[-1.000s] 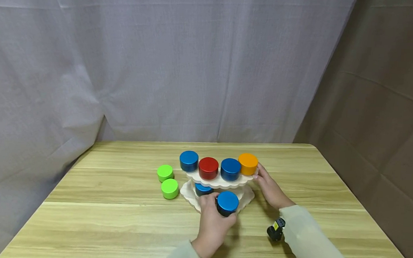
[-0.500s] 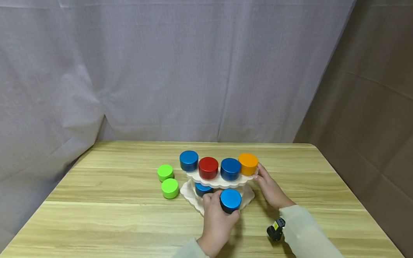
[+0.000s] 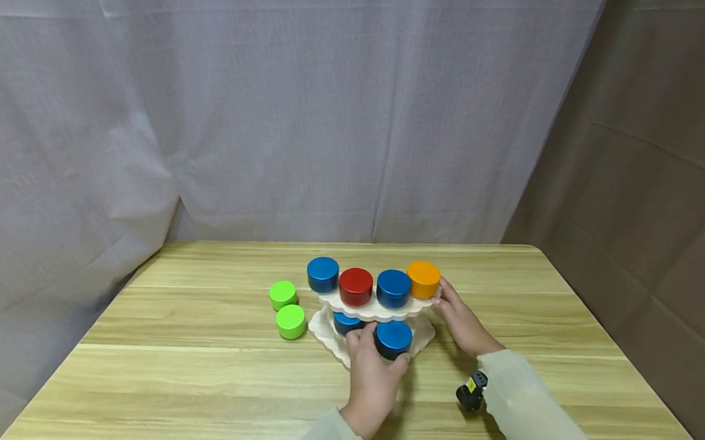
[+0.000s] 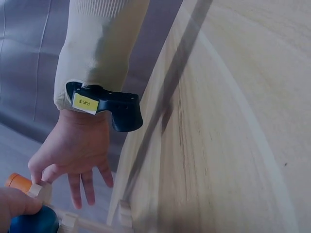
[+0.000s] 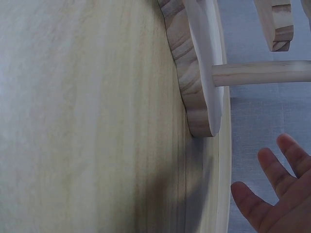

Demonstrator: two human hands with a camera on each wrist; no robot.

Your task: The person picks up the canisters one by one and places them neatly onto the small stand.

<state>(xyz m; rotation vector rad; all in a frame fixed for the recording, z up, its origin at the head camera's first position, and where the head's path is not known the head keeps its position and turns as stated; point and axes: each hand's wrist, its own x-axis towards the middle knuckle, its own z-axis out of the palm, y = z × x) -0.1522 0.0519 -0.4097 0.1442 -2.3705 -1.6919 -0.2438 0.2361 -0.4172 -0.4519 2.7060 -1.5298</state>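
My left hand (image 3: 370, 387) grips a blue round tin (image 3: 393, 335) by its sides, over the front of the lower tier of a two-tier wooden stand (image 3: 323, 331). Thumb and index finger of my right hand (image 3: 463, 322) pinch the right edge of the upper tier, beside an orange tin (image 3: 424, 280). Its other fingers stretch out straight, as the left wrist view shows. Along the upper tier also stand a red tin (image 3: 356, 288), a dark blue tin (image 3: 393, 288) and a blue tin (image 3: 322, 275). Another blue tin (image 3: 348, 323) sits on the lower tier, partly hidden.
Two bright green tins (image 3: 290, 322) stand on the wooden table (image 3: 172, 357) left of the stand. A black wrist camera (image 3: 472, 390) sticks out from the right sleeve. Grey cloth (image 3: 274, 109) hangs behind the table. A wooden post (image 5: 262, 73) rises from the lower tier.
My left hand has carried the blue tin slightly right and away from me, then lowered it a little at the lower tier. My right hand has stayed in place.
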